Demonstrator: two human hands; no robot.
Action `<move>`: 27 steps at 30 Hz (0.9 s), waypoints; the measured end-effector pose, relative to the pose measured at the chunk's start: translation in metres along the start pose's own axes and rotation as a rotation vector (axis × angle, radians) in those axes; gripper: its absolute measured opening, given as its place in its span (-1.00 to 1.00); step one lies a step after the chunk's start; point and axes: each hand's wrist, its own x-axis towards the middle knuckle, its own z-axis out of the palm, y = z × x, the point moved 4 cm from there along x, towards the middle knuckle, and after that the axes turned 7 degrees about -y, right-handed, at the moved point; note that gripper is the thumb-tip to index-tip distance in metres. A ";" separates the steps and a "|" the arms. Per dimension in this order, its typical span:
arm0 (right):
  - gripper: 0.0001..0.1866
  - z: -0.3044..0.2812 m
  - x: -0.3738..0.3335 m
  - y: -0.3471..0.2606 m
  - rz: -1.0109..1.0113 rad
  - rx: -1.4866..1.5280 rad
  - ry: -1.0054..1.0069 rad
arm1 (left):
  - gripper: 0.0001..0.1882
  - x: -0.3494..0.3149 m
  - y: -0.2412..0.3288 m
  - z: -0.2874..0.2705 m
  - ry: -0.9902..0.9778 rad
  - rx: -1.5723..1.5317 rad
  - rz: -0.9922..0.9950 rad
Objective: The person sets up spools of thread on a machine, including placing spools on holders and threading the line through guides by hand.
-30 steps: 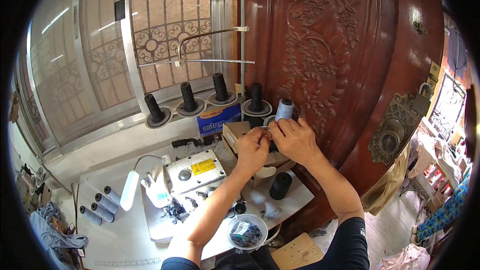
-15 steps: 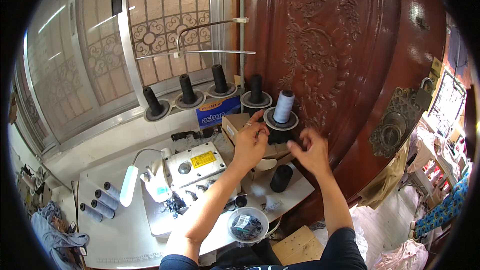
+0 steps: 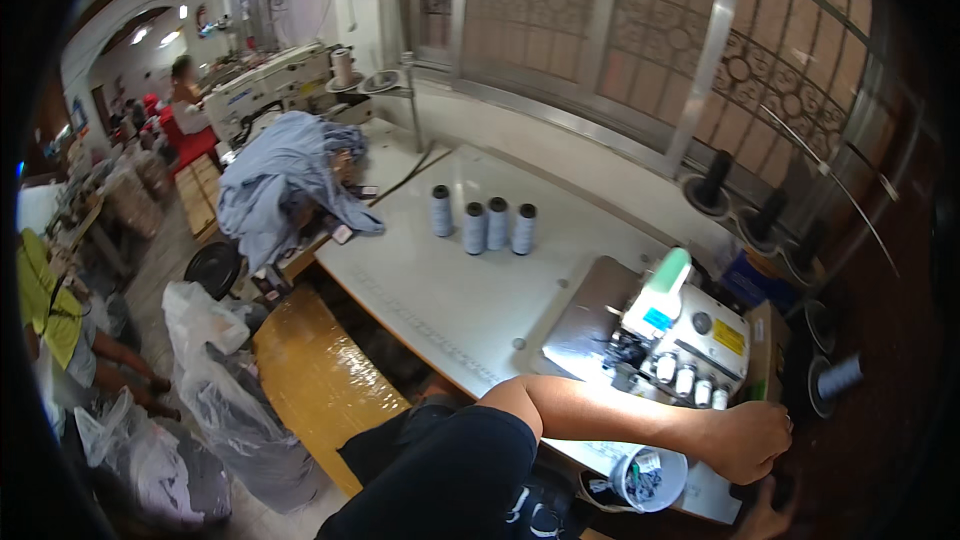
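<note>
My left hand point(image 3: 748, 442) is over the right end of the sewing table, fingers curled closed; whatever they may hold is hidden. Just below it, my right hand point(image 3: 766, 516) shows only in part at the lower right, dark and blurred, so its grip is unclear. Above the left hand, a light-blue thread cone point(image 3: 838, 377) sits tilted in view on a thread stand holder. A sewing machine point(image 3: 712, 332) with a lit lamp point(image 3: 670, 272) stands left of the hands. Beside my left wrist is a clear tub point(image 3: 650, 478) with small dark items.
Several light-blue thread cones point(image 3: 497, 224) stand on the white table point(image 3: 440, 300). Black cones point(image 3: 714, 180) line the stand by the window. A blue-grey garment pile point(image 3: 290, 175) lies at left, above plastic bags point(image 3: 230, 390) and a tan board point(image 3: 315, 380). People are in the left background.
My view has swung left, bringing more of the table, garments and room into sight. My hands, earlier around the light-blue cone's holder with fingers bent, are now lower, beside the table's right end.
</note>
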 end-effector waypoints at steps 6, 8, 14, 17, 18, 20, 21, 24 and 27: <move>-0.33 0.012 -0.024 -0.105 -0.249 0.701 -0.061 | -0.22 -0.054 0.011 -0.012 0.220 -0.156 0.157; -0.33 0.028 -0.045 -0.144 -0.284 0.846 -0.116 | -0.14 -0.073 0.011 -0.015 0.147 -0.356 0.008; -0.48 0.112 -0.096 -0.189 -0.257 1.014 -0.302 | -0.22 -0.188 0.028 -0.084 0.074 -0.357 -0.365; -0.64 0.147 -0.147 -0.208 0.085 1.100 -0.991 | -0.24 -0.271 0.016 -0.122 0.155 -0.241 -0.477; -0.70 0.175 -0.158 -0.183 -0.291 0.755 -1.146 | -0.25 -0.303 0.021 -0.146 0.276 -0.409 -0.529; -0.76 0.245 -0.210 -0.125 0.801 1.306 -1.506 | -0.24 -0.372 0.009 -0.186 0.582 -0.061 -0.624; -0.72 0.245 -0.215 -0.144 -0.104 0.666 -1.477 | -0.19 -0.408 -0.008 -0.205 0.752 0.026 -0.716; -0.74 0.266 -0.229 -0.164 -0.338 0.461 -1.243 | -0.25 -0.505 -0.062 -0.261 1.164 0.347 -0.875; -0.74 0.263 -0.224 -0.215 -0.708 0.115 -0.808 | -0.30 -0.594 -0.145 -0.300 1.367 0.611 -1.048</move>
